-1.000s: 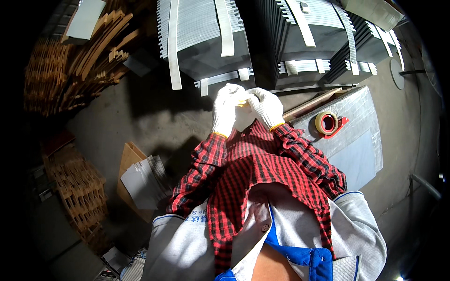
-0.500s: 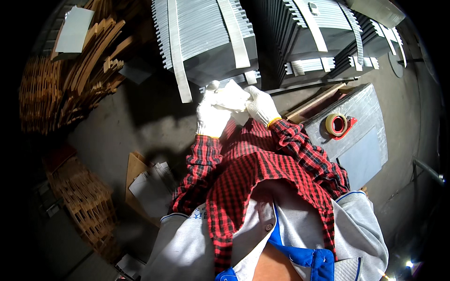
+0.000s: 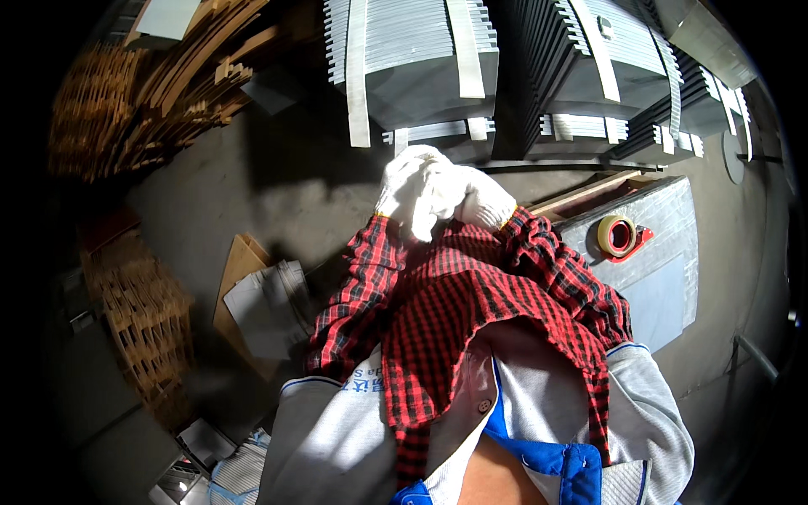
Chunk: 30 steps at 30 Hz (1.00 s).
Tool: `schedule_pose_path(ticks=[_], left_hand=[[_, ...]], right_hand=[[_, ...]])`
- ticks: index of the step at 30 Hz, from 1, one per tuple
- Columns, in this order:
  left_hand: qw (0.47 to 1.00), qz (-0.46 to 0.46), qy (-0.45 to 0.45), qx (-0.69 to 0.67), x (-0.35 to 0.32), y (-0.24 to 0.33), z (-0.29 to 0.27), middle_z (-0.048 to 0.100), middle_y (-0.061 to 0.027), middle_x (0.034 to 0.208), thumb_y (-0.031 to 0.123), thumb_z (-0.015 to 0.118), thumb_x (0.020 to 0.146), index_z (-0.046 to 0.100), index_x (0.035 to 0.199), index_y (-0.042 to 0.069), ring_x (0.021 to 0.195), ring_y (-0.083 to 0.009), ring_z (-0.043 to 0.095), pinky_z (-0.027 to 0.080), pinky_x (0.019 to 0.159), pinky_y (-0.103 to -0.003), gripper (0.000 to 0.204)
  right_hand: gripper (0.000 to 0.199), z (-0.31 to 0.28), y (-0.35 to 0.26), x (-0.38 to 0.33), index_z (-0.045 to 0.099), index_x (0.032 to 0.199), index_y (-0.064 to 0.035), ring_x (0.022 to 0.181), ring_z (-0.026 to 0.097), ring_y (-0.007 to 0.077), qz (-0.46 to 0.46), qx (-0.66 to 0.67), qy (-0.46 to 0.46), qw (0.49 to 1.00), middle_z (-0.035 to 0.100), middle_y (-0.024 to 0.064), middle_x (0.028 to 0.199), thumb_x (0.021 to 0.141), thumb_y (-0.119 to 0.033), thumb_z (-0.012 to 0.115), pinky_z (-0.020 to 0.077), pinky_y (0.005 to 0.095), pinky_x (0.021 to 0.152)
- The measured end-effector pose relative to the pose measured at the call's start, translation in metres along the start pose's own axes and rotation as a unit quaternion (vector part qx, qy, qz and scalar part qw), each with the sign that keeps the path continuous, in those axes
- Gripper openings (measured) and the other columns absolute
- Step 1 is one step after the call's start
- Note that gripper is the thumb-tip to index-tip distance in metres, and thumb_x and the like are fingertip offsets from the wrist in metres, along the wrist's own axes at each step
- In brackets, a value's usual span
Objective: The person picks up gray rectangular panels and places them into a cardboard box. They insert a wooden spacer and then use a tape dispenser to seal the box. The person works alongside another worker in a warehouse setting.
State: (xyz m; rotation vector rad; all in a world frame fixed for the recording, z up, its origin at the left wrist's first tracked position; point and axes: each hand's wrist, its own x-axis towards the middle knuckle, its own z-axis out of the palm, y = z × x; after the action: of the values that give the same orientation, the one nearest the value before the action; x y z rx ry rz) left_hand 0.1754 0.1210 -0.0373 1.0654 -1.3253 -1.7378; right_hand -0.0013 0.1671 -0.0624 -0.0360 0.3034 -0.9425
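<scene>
Both my hands wear white knitted gloves with yellow cuff edges, and they meet in front of the red-and-black checked apron (image 3: 446,295). Between them bunches a crumpled white cloth-like thing (image 3: 427,202); in the glare its outline merges with the gloves, and I cannot tell its kind. My left hand (image 3: 402,181) is closed over its left side. My right hand (image 3: 488,200) curls against it from the right, with the fingers partly hidden. Checked sleeves cover both forearms.
Ahead stand strapped stacks of grey panels (image 3: 412,59) and more stacks (image 3: 606,59). On the right, a wrapped grey-topped block (image 3: 665,219) carries a red tape dispenser (image 3: 620,238). Wooden pieces (image 3: 185,76) are piled at far left; slatted wood (image 3: 143,320) and papers (image 3: 269,307) lie nearer.
My hands have drawn closer together over the white thing, the left one turning inward. The view has shifted, so the stacks appear farther up and to the right.
</scene>
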Motion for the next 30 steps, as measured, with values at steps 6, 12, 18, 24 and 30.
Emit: schedule_pose_path(ticks=[6, 12, 18, 24, 30], left_hand=[[0.976, -0.129, -0.037, 0.17, -0.046, -0.029, -0.005, 0.065, -0.0097, 0.107, 0.023, 0.048, 0.102, 0.059, 0.119, 0.001, 0.092, -0.0206, 0.066, 0.056, 0.08, -0.032, 0.03], [0.964, -0.156, 0.198, 0.081, -0.077, 0.016, 0.028, 0.063, -0.0081, 0.109, 0.031, 0.052, 0.1, 0.059, 0.122, 0.006, 0.093, -0.0187, 0.063, 0.054, 0.082, -0.031, 0.034], [0.932, -0.038, 0.265, 0.246, -0.083, 0.031, 0.047, 0.062, -0.0102, 0.108, 0.055, 0.054, 0.098, 0.056, 0.123, 0.006, 0.096, -0.0201, 0.061, 0.051, 0.084, -0.033, 0.055], [0.896, 0.0, 0.277, 0.346, -0.053, 0.02, 0.073, 0.06, -0.0044, 0.071, 0.035, 0.048, 0.105, 0.06, 0.096, 0.005, 0.061, -0.014, 0.059, 0.046, 0.056, -0.029, 0.033], [0.925, -0.051, 0.377, 0.016, -0.042, 0.037, 0.059, 0.06, -0.001, 0.078, 0.044, 0.054, 0.101, 0.058, 0.104, 0.011, 0.056, -0.0139, 0.058, 0.042, 0.039, -0.027, 0.034]], right_hand=[[0.019, 0.028, 0.005, -0.022, 0.057, 0.106, 0.0015, 0.086, 0.062, 0.0224, 0.046, -0.083, -0.025, 0.995, 0.063, 0.0093, 0.094, 0.091, -0.009, 0.053, 0.0519, 0.0351, 0.085], [0.028, 0.055, 0.006, -0.023, 0.055, 0.118, 0.0, 0.094, 0.06, 0.0211, 0.063, -0.077, 0.02, 0.995, 0.061, 0.0081, 0.103, 0.092, -0.011, 0.052, 0.0485, 0.0351, 0.093], [0.03, 0.042, -0.001, -0.034, 0.056, 0.121, 0.0004, 0.097, 0.06, 0.0199, 0.028, -0.116, 0.051, 0.992, 0.063, 0.0076, 0.103, 0.098, -0.019, 0.053, 0.0475, 0.0323, 0.093], [0.031, 0.031, -0.011, -0.036, 0.066, 0.12, -0.0045, 0.096, 0.065, 0.0215, -0.046, -0.338, 0.11, 0.933, 0.069, 0.0107, 0.111, 0.101, -0.028, 0.058, 0.0501, 0.0327, 0.087], [0.037, -0.057, -0.024, -0.022, 0.07, 0.106, -0.0009, 0.078, 0.062, 0.0167, -0.246, -0.571, 0.228, 0.749, 0.069, 0.0082, 0.09, 0.1, -0.036, 0.06, 0.0508, 0.0308, 0.07]])
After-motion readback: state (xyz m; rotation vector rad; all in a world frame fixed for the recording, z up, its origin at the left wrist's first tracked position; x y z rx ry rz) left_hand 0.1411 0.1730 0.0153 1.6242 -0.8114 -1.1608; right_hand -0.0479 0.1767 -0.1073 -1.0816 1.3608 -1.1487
